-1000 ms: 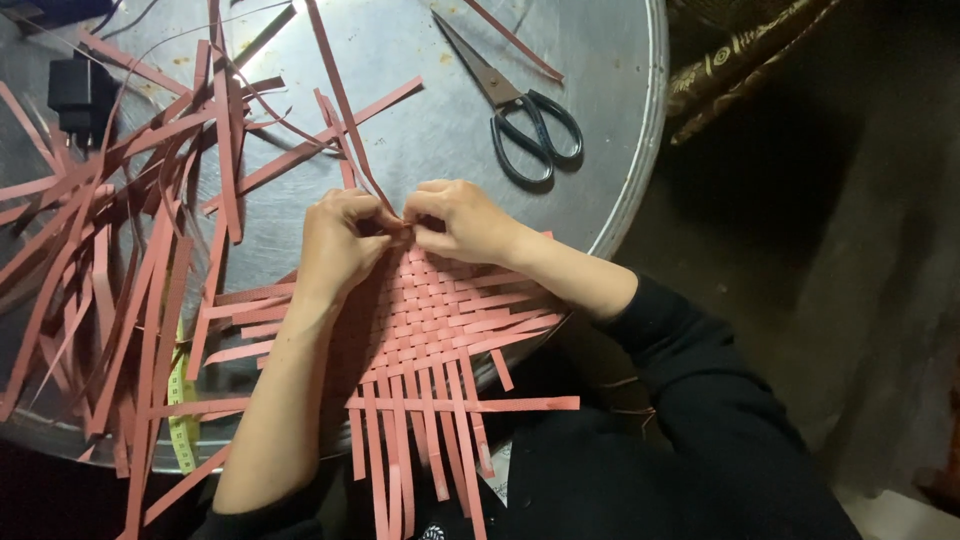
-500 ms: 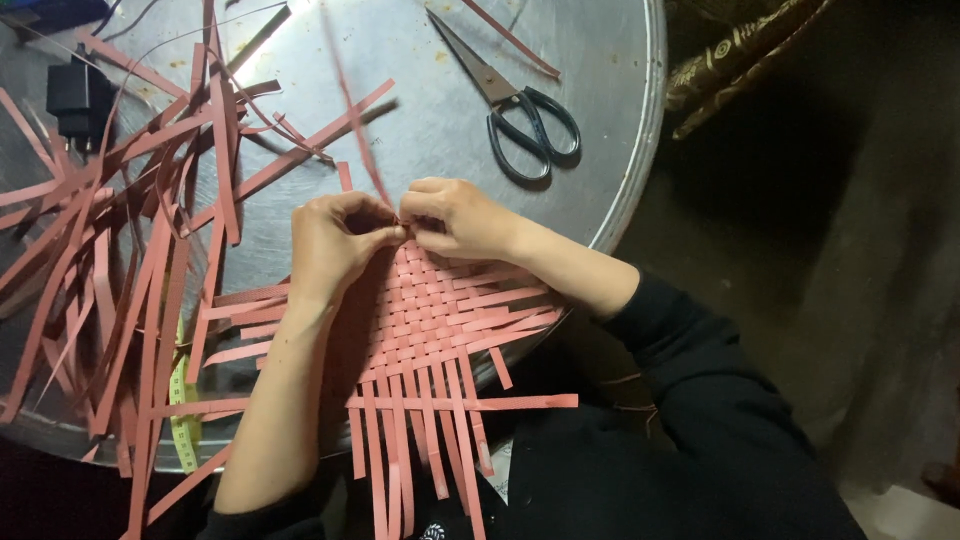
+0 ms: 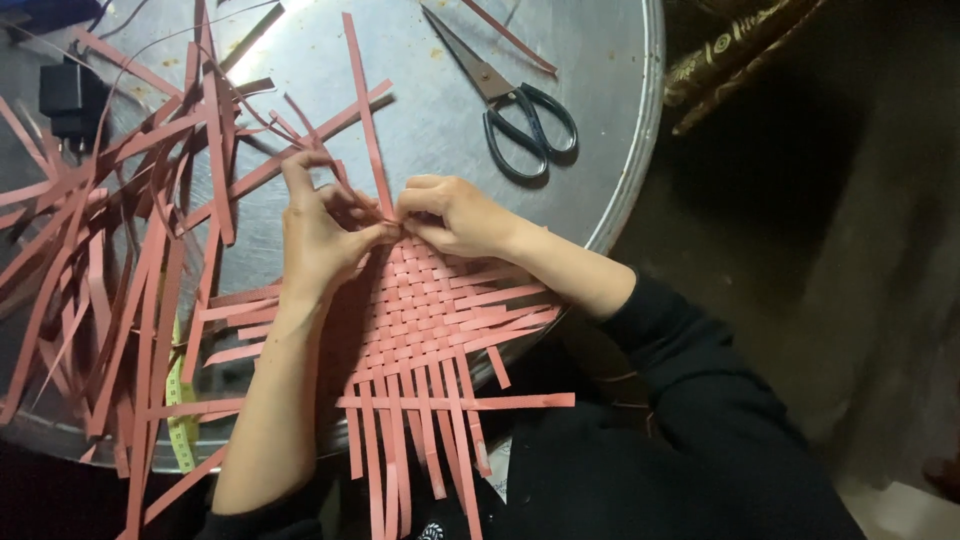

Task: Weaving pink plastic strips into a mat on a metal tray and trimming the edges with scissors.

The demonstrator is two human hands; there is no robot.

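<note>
A woven mat of pink paper strips (image 3: 425, 320) lies on the near edge of a round metal table (image 3: 610, 150), with loose strip ends hanging toward me. My left hand (image 3: 325, 235) and my right hand (image 3: 455, 212) meet at the mat's far corner. Both pinch a long pink strip (image 3: 365, 110) that runs up and away across the table. The fingertips hide the exact spot where the strip enters the weave.
A heap of loose pink strips (image 3: 120, 230) covers the table's left side. Black-handled scissors (image 3: 515, 105) lie at the upper right. A black block (image 3: 70, 95) sits at the far left. A yellow measuring tape (image 3: 180, 410) hangs at the near left edge.
The long strip held at the mat's corner has swung from leaning left to standing more upright. My left hand's fingers have lifted and spread a little.
</note>
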